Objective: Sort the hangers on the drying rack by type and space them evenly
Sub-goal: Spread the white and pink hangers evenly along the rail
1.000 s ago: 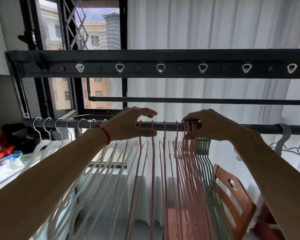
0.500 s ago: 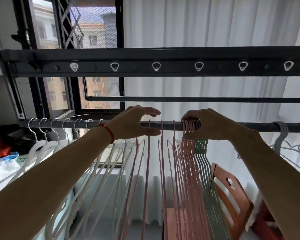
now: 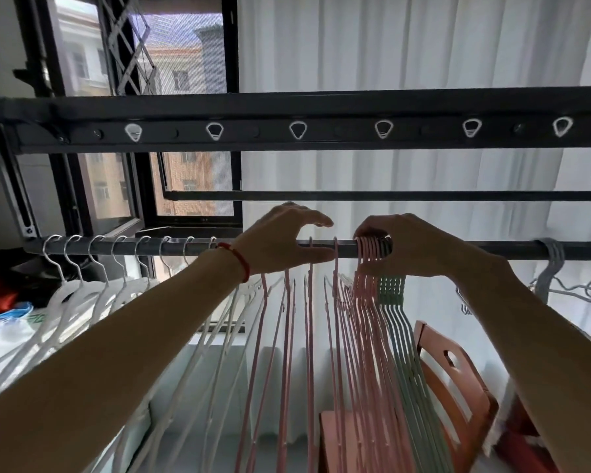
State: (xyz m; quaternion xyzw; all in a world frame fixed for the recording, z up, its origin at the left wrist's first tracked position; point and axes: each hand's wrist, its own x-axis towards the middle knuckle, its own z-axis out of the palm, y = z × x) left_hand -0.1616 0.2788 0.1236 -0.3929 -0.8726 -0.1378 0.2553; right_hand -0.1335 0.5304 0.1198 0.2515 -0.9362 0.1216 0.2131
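A dark rail (image 3: pixel 116 246) of the drying rack runs across the view. White hangers (image 3: pixel 93 298) with metal hooks hang spaced out at its left. Several pink hangers (image 3: pixel 362 319) hang in the middle, a few apart and the rest bunched. Green hangers (image 3: pixel 394 302) sit bunched right of them, and grey hangers (image 3: pixel 553 268) hang at the far right. My left hand (image 3: pixel 280 240) curls around the rail beside a lone pink hanger hook, fingers apart. My right hand (image 3: pixel 406 247) pinches the bunched pink hooks on the rail.
Above the rail runs a black rack beam (image 3: pixel 287 131) with white hook holes and a thinner bar (image 3: pixel 389 195). An orange chair (image 3: pixel 458 387) stands below right. White curtains hang behind; a window is at left, with clutter on a surface at far left.
My left hand has slid right along the rail toward the right hand, and single pink hangers now sit spread apart between the two. The right hand has stayed on the pink bunch.
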